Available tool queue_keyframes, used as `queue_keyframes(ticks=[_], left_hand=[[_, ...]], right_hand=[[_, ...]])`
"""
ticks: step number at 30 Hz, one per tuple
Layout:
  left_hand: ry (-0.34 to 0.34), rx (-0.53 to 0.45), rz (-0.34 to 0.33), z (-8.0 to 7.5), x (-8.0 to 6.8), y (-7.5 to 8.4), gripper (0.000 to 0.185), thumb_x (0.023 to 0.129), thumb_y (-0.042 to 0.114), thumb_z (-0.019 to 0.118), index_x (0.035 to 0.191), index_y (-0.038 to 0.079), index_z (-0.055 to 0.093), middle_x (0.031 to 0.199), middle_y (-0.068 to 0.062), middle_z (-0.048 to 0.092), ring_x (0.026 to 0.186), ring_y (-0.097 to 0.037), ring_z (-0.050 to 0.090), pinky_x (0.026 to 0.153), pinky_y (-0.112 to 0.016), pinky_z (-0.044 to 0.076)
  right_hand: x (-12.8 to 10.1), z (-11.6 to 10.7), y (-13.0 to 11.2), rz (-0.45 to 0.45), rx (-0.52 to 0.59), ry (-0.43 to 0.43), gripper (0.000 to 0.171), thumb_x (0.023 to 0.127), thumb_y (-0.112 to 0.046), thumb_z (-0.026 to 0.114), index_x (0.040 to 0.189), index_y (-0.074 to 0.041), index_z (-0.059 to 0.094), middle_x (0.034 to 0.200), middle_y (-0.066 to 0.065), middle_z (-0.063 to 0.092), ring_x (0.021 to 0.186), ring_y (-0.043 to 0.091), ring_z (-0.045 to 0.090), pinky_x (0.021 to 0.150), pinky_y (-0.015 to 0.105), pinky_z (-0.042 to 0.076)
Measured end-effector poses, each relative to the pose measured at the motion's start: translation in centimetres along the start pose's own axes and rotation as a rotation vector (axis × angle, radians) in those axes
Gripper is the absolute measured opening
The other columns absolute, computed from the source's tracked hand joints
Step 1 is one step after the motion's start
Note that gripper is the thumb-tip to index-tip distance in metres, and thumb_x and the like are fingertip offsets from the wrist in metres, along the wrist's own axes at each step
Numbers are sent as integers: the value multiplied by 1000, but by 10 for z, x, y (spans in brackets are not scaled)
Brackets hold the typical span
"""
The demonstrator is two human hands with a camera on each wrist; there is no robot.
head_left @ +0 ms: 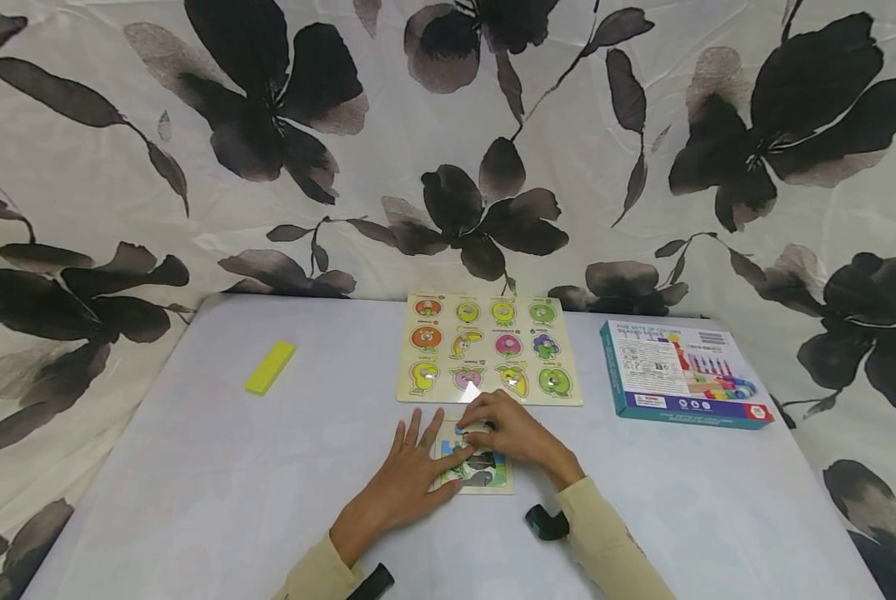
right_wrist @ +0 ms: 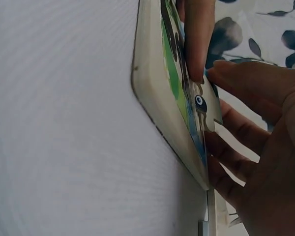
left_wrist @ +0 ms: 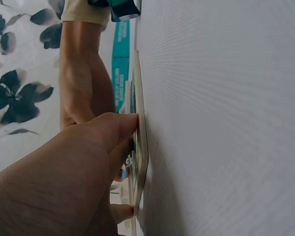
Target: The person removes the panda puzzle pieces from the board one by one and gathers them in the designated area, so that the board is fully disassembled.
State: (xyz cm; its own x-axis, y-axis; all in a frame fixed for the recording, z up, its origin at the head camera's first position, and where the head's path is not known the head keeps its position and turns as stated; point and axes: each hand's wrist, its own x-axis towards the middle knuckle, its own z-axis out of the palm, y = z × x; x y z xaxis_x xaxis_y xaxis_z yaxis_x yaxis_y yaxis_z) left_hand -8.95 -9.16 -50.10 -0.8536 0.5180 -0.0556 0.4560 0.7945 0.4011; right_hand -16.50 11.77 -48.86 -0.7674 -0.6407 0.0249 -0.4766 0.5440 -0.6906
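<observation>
Centrally, near the table's [head_left: 192, 467] front edge, lies a small puzzle board [head_left: 493, 482]: thin, stiff, light, best taken by its rim. Left hand [head_left: 406, 483] presses flat on it, fingers straight. Right hand [head_left: 511, 429] seemingly pinches a loose piece [right_wrist: 206, 105]. Fruit board [head_left: 488, 348] behind; box [head_left: 680, 375] right.

I see a yellow block [head_left: 271, 367] lying far left on the counter [head_left: 192, 467]; a fruit peg board [head_left: 488, 348] sits centre-back; a teal box [head_left: 680, 375] lies right.
</observation>
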Motion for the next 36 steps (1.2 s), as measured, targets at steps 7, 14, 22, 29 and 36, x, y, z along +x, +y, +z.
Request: queue_keyframes(ticks=[7,14,22,29,36], left_hand=[[-12,-7,-5,-1,0,1,48,96,50,47,142,38,44,159,-19,8,142,-49,-2,112,-64,7],[-24,-11,-21,0,1,0,49,96,50,47,143,39,42,160,-18,8,143,-48,-3,113,-63,6],[-7,-13,-9,0,0,1,48,96,49,48,142,38,45,159,-19,9,142,-50,-1,112,-64,7],[11,-17,7,-1,-2,1,48,96,47,49,142,35,46,159,-21,11,142,-51,1,112,-64,8],[5,-11,0,-2,-2,2,48,96,47,48,143,36,45,159,-20,10,142,-51,1,112,-64,8]], right_hand=[[-4,-3,1,38,92,-2,23,87,-18,71,109,-17,73,105,-8,69,99,12,54,89,35,42],[-10,-6,4,128,166,24,29,86,-17,72,115,-13,68,109,-3,69,103,15,56,93,38,45],[-13,-8,7,114,168,36,23,85,-14,72,109,-13,71,102,-5,70,100,14,57,95,40,43],[-16,-10,7,106,189,30,27,85,-12,72,112,-13,71,109,-2,70,107,18,57,97,41,43],[-15,-10,8,90,159,9,32,85,-7,71,116,-13,70,107,-2,68,101,16,55,91,34,45]])
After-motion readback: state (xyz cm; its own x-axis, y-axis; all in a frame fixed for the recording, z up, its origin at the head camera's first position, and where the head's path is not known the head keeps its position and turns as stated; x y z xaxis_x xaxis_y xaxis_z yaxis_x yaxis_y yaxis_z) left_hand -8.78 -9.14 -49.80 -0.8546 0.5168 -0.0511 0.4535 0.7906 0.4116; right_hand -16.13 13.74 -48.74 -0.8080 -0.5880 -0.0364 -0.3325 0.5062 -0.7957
